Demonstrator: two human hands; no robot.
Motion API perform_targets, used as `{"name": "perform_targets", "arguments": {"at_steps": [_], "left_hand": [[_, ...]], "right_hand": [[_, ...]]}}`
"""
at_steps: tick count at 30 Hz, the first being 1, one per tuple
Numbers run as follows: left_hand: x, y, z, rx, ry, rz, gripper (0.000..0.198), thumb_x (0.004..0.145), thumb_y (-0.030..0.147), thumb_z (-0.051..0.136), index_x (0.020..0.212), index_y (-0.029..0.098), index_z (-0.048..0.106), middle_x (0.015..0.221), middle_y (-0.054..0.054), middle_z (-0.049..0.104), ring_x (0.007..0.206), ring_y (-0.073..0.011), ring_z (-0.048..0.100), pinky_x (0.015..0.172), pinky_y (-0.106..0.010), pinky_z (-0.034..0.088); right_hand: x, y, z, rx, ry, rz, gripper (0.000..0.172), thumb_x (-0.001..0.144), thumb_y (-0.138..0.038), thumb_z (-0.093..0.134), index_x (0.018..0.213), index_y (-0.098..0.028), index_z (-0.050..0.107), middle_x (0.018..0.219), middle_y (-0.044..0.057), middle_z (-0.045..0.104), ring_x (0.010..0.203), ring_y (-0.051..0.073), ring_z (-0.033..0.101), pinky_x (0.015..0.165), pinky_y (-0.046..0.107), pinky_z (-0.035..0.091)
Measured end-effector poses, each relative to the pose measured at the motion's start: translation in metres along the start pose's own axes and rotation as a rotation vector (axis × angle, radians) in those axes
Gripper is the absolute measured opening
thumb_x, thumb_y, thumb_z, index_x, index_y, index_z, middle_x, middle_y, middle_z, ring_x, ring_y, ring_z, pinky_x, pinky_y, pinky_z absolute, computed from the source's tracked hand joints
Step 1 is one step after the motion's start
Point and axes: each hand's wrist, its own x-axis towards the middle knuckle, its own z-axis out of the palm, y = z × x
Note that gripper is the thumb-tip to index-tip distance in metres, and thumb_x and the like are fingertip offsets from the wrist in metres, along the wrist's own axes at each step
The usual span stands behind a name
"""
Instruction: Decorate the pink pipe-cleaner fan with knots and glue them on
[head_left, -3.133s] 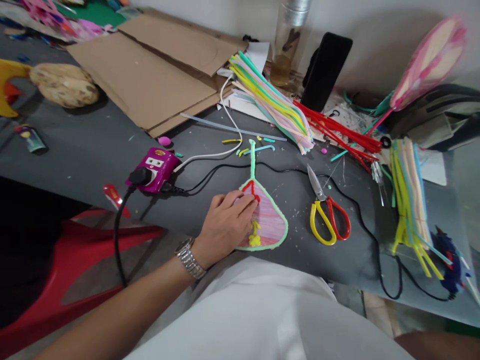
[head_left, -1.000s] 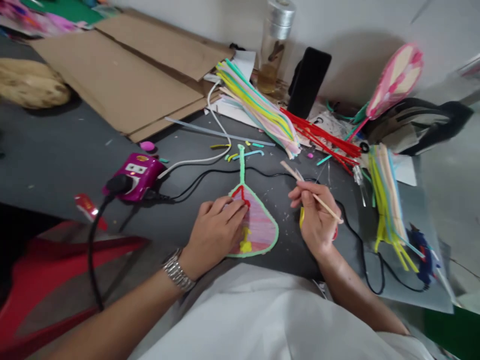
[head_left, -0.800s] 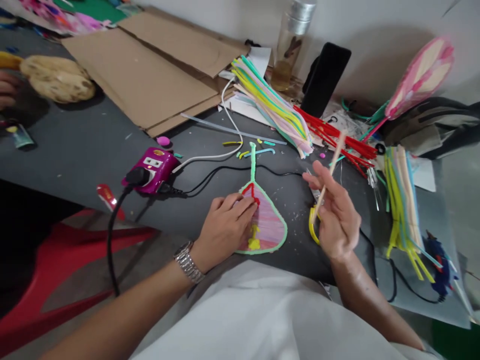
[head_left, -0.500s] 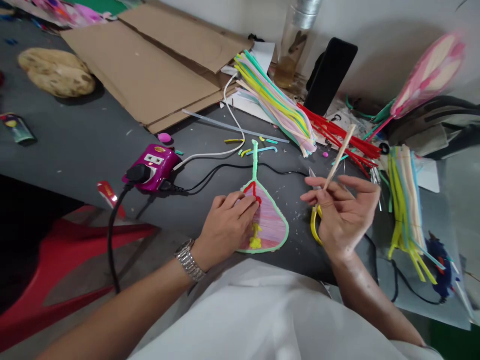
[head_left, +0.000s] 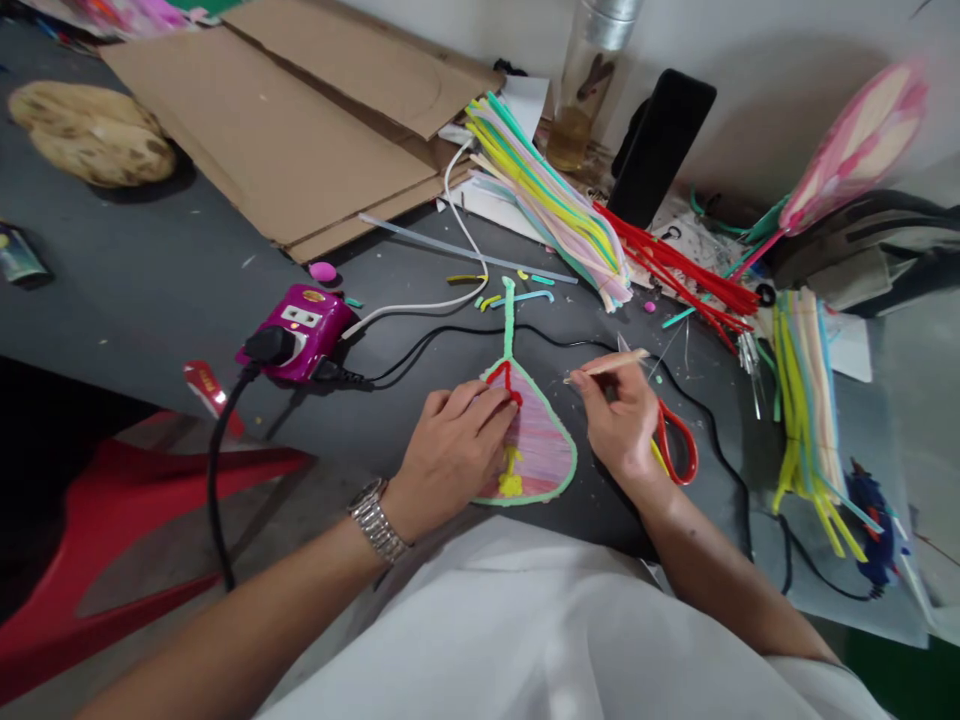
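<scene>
A fan-shaped craft piece (head_left: 544, 450) with a mint-green fuzzy rim and handle lies flat on the grey table. Its pinkish-purple face carries red pipe-cleaner strips (head_left: 498, 374) and a yellow fuzzy shape (head_left: 511, 473). My left hand (head_left: 457, 437) rests on its left part, fingers laid flat and fingertips beside the red strips; the thumb is hidden. To the right of the craft piece, my right hand (head_left: 621, 412) pinches a thin pale stick (head_left: 611, 364) between thumb and fingers. Scissors with red and yellow handles (head_left: 679, 445) lie by that wrist, partly covered.
A purple power adapter (head_left: 304, 330) with cables sits at left. Behind it are cardboard sheets (head_left: 300, 140). Pipe-cleaner bundles lie at the back (head_left: 555, 210) and right (head_left: 806, 400), near red pipe cleaners (head_left: 690, 275). A phone (head_left: 667, 145) leans behind them.
My right hand has moved left toward the craft piece, and the pale stick has tipped from steep to nearly level. The scissors' red handle has come into view. My left hand stays put.
</scene>
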Motion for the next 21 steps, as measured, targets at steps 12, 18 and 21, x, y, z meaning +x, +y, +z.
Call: {"name": "perform_targets", "arguments": {"at_steps": [12, 18, 21], "left_hand": [[-0.001, -0.001, 0.001, 0.002, -0.014, 0.01, 0.029, 0.098, 0.023, 0.06, 0.126, 0.015, 0.066, 0.127, -0.01, 0.072, 0.12, -0.0281, 0.056, 0.087, -0.044, 0.041], [0.0, 0.0, -0.002, 0.014, -0.029, 0.008, 0.03, 0.099, 0.023, 0.058, 0.127, 0.014, 0.065, 0.126, -0.009, 0.073, 0.119, -0.0282, 0.057, 0.088, -0.044, 0.042], [0.001, 0.0, -0.002, 0.013, -0.021, 0.012, 0.03, 0.098, 0.022, 0.059, 0.126, 0.014, 0.065, 0.126, -0.008, 0.073, 0.117, -0.0283, 0.057, 0.087, -0.043, 0.042]], "right_hand": [[-0.001, -0.027, 0.01, -0.058, -0.289, -0.168, 0.016, 0.101, -0.024, 0.053, 0.094, -0.022, 0.067, 0.094, 0.006, 0.075, 0.086, 0.02, 0.071, 0.08, 0.035, 0.055], [-0.004, -0.018, 0.018, -0.112, -0.305, -0.28, 0.017, 0.1, -0.018, 0.053, 0.095, -0.021, 0.069, 0.095, 0.007, 0.078, 0.088, 0.02, 0.072, 0.084, 0.035, 0.053], [-0.005, -0.013, 0.02, -0.139, -0.292, -0.282, 0.018, 0.1, -0.019, 0.055, 0.093, -0.021, 0.071, 0.093, 0.006, 0.078, 0.086, 0.02, 0.073, 0.082, 0.036, 0.052]]}}
